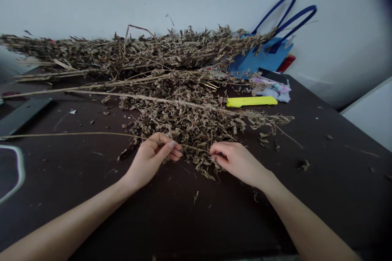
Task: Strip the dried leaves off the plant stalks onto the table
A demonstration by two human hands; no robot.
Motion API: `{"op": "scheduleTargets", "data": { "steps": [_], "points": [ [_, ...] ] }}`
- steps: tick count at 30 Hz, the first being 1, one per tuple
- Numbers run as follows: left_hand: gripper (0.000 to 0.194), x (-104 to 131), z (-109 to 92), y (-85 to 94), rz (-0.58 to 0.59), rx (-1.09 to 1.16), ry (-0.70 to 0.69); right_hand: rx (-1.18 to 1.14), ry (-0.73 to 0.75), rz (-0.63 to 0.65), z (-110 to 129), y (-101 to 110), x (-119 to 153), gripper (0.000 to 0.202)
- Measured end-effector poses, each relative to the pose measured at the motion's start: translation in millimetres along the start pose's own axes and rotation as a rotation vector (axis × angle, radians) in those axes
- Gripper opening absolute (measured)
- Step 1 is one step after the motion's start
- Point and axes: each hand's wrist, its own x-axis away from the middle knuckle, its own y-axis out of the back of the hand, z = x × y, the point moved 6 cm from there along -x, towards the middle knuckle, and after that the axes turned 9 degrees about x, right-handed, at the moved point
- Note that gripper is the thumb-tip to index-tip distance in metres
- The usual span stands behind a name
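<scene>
One stem [107,133], long axis left to right.

The single view comes from a camera worn on the person's head, facing forward and down. It looks over both forearms, which enter from the bottom corners, to the hands near the middle. The desk [306,208] spreads out close below, and the wall [92,0] closes off the far side. With only one view, no part of the scene is shared.
</scene>
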Motion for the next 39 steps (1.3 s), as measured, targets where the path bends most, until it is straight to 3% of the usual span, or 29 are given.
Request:
{"op": "scheduleTargets", "data": {
  "steps": [10,17,29,39],
  "points": [
    [0.015,0,3,1.0,0.008,-0.005,0.002,0.104,-0.029,-0.018,-2,4,0,0.016],
    [0.013,-1,-1,1.3,-0.011,-0.012,-0.010,0.056,0.022,0.011,-1,4,2,0.016],
    [0.014,-1,0,3.0,-0.034,0.054,0.012,0.076,0.050,-0.082,0,10,1,0.023],
    [0.015,0,0,6.5,-0.039,0.068,-0.011,0.019,0.017,-0.039,-13,8,0,0.010]
  ]
}}
